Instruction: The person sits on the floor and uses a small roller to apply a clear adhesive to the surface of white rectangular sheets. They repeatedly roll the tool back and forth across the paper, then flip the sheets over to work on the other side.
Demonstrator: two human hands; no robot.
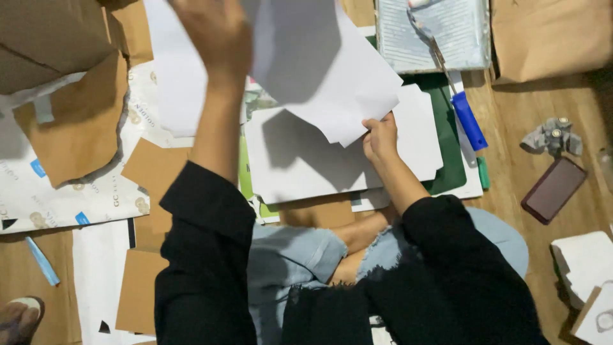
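The left hand (214,32) lifts a big white paper sheet (306,57) high over the floor, its grip seemingly closed on the top edge, though blurred. The right hand (380,135) pinches the sheet's lower corner above a white card stack (300,160). The sheet looks light and floppy and would likely crease easily, so it is best held by its edges. Its top is cut off. A paint roller (463,112) lies nearby.
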